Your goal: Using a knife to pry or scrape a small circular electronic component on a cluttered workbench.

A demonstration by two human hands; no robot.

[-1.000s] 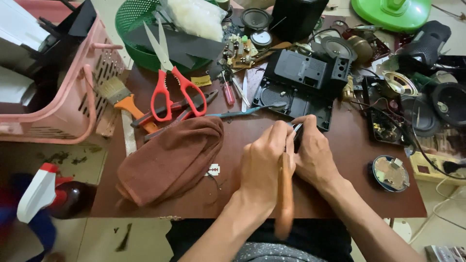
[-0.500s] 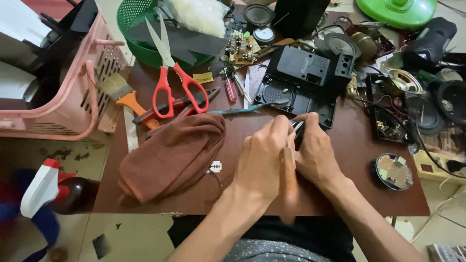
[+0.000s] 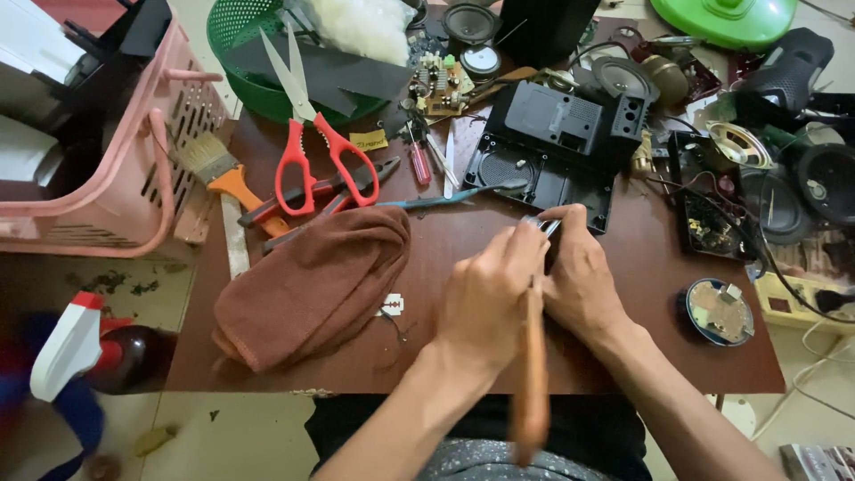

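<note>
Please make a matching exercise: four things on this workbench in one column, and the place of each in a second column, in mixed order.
Things:
1. scissors
2. brown cloth
3. spray bottle
4. black casing

Places:
a. on the floor, left of the table
b. just beyond the two hands
c. partly over the green basket
d. left of the left hand

Pairs: 1-c, 2-d, 3-a, 4-b

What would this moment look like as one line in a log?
left hand: grips wooden handle | right hand: holds small dark part | place: table | nearby: brown cloth, red scissors
</note>
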